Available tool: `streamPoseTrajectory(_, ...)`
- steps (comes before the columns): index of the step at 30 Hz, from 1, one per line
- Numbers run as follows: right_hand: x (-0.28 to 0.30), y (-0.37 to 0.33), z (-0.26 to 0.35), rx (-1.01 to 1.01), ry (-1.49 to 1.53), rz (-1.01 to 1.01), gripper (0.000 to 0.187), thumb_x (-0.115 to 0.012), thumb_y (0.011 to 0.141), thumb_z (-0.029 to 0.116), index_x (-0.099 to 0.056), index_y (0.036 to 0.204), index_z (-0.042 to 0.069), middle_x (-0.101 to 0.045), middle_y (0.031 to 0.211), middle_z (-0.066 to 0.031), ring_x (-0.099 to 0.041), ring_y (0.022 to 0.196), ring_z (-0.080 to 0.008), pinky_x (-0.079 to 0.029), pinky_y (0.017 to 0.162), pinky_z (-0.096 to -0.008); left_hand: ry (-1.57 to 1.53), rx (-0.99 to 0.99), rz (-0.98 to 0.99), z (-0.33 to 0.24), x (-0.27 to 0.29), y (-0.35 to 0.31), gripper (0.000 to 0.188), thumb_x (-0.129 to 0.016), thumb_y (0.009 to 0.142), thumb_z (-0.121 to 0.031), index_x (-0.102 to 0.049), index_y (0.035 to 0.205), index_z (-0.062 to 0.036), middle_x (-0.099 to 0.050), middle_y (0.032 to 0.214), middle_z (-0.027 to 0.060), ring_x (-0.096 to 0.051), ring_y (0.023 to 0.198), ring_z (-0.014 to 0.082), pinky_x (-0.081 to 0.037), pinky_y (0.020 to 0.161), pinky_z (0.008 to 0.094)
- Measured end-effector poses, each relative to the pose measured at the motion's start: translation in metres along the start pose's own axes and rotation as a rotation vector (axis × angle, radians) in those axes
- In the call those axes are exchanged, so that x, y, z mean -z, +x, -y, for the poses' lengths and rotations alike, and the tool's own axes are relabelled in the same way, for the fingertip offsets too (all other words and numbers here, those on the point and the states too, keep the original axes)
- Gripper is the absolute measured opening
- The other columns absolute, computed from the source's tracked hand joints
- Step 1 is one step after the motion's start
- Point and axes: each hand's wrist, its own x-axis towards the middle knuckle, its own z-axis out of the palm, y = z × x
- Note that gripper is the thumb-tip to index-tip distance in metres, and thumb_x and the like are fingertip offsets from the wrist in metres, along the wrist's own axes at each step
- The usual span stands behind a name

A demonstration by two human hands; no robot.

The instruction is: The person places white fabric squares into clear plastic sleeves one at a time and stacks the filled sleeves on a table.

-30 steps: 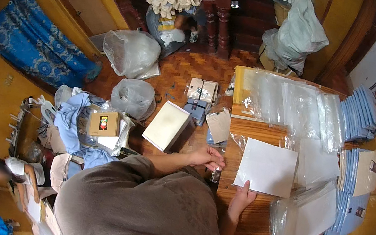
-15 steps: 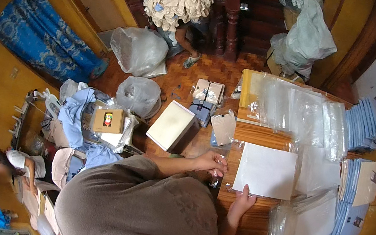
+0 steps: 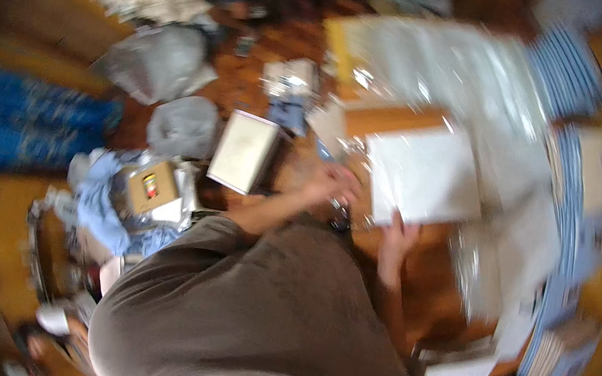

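A white rectangular sheet, apparently inside a clear plastic sleeve, lies over the wooden table in front of me. My right hand grips its near edge, thumb on top and fingers mostly hidden underneath. To the left of the sheet is my left hand, its fingers curled together by the table's left edge. Shiny clear plastic film shows at those fingertips, though motion blur hides its exact shape. Several flat clear plastic bags lie to the right of the sheet.
More clear bags cover the table's far part. Folded blue and beige garments are stacked along the right. A white box stands on the floor at left, near bulging plastic bags. Another person is at lower left.
My view has turned and blurred, so the surroundings sit differently in the picture. Both hands keep nearly the same places about the sheet, which now appears tilted.
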Motion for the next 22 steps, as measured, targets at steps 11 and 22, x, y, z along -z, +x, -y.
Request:
streamPoseTrajectory(11,0.057,0.136,0.135,0.390,-0.216,-0.323,0.051,-0.068,0.094,0.005,-0.045,0.139,-0.004,-0.064,0.120,-0.0185,-0.070,0.103,-0.0275,-0.065,0.074,-0.0371,-0.149,0.000,-0.157,-0.047,0.014,0.017,0.027,-0.060,0.111,-0.027,-0.065,0.126,-0.0050,-0.077,0.119,0.0129,-0.076,0.095,0.0219,-0.061,0.080,0.0346)
streamPoseTrajectory(22,0.036,0.129,0.249,0.118,-0.711,-0.449,0.044,-0.064,0.091,0.005,-0.050,0.128,-0.015,-0.071,0.096,-0.0212,-0.072,0.063,-0.0289,-0.061,0.052,-0.0354,-0.200,0.049,-0.656,0.027,0.178,-0.157,0.031,-0.060,0.112,-0.027,-0.063,0.130,-0.0021,-0.075,0.121,0.0131,-0.076,0.094,0.0232,-0.061,0.075,0.0359)
